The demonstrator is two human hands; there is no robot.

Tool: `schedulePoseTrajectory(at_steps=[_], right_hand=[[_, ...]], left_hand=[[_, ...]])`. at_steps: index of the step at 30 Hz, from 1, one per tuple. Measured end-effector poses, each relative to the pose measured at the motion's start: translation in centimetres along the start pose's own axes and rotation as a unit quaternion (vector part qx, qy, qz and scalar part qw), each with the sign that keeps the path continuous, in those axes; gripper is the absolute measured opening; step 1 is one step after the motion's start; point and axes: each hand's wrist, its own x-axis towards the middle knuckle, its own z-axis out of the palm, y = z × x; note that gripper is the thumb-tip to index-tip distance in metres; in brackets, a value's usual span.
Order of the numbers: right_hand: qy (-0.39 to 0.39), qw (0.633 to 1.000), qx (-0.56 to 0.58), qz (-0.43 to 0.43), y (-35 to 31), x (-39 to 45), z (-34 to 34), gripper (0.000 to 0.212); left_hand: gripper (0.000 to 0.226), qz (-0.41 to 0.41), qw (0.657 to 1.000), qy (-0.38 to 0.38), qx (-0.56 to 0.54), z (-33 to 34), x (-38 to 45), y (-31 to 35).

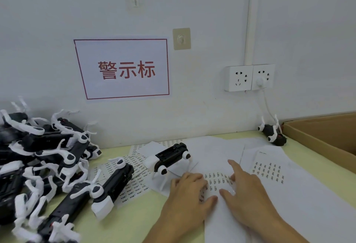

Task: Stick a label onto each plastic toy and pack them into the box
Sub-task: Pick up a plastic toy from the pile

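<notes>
The box [317,136] and toy pile [38,165] run off the edges; label sheet [217,181] print is too small to read.

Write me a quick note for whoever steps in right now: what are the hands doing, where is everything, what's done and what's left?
Left hand rests flat on the label sheet, holding it down.
Right hand is on the same sheet, forefinger extended; it holds no label that I can see.
One toy lies just behind the sheet, probably next.
Pile of toys waits at left; one more toy lies beside the cardboard box at right.
Box contents are out of view, so the packed count is unknown.
Left: label and pack the toys.
</notes>
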Motion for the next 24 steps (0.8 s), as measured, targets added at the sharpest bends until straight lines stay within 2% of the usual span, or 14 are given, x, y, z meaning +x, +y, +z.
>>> schedulePoseTrajectory(at_steps=[4,7,11,13,16,20,24], right_hand=[[0.006,1.0,0.025,-0.01,0.2,0.0,0.0,0.068],[0.013,0.992,0.119,-0.032,-0.1,-0.1,0.4,0.066],[0.055,0.963,0.26,-0.037,-0.5,0.1,0.2,0.076],[0.073,0.937,0.34,-0.029,-0.8,0.3,-0.2,0.076],[0.071,0.907,0.413,-0.031,-1.0,0.3,-0.7,0.074],[0.038,0.909,0.415,-0.013,-1.2,0.2,-0.5,0.066],[-0.015,0.901,0.428,0.066,-1.3,0.3,-0.6,0.052]], left_hand=[[0.041,-0.002,1.0,-0.014,-0.016,-0.1,0.0,0.2],[0.039,-0.021,0.999,-0.025,-0.034,-0.2,-0.1,0.3],[0.032,-0.034,0.995,-0.002,-0.092,-0.5,-0.3,0.5],[0.038,-0.062,0.978,0.027,-0.197,-0.9,-0.2,0.8],[0.047,-0.105,0.931,0.072,-0.342,-1.9,0.0,1.0],[0.038,-0.117,0.897,0.111,-0.411,-3.0,-0.1,1.0],[0.03,-0.114,0.86,0.128,-0.48,-3.9,0.1,1.1]])
